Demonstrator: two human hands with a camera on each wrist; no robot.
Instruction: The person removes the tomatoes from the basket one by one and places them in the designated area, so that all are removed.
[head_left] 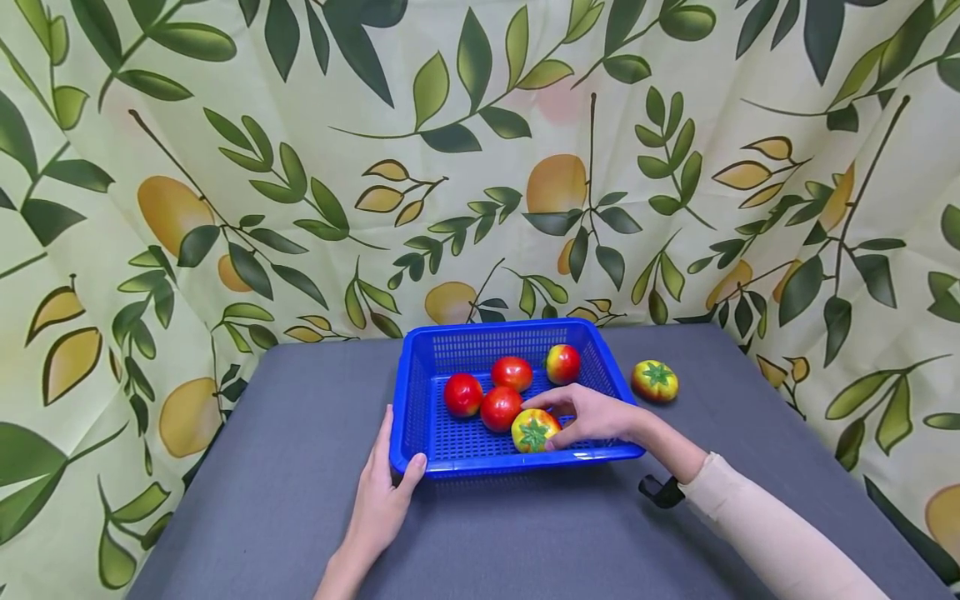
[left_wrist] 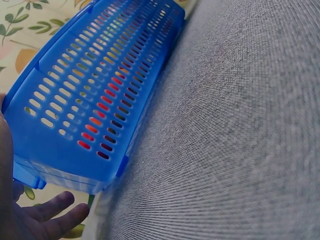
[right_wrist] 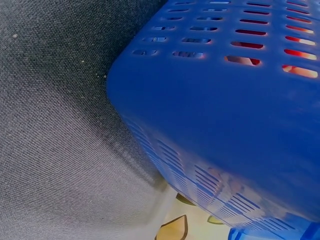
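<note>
A blue plastic basket with slotted walls stands on the grey table, several glossy red tomatoes inside it. My right hand reaches over the front rim and pinches a yellow-red tomato with a green star-shaped top, between thumb and fingers. This tomato is low in the basket's front part, beside a red one. At the front left corner my left hand holds the basket, thumb on the rim and fingers along the side. The right wrist view shows the basket's wall but not the hand.
Outside the basket, to its right, another yellow-red tomato with a green top lies on the grey table. A leaf-patterned cloth hangs behind and at both sides. A black strap hangs beneath the right wrist.
</note>
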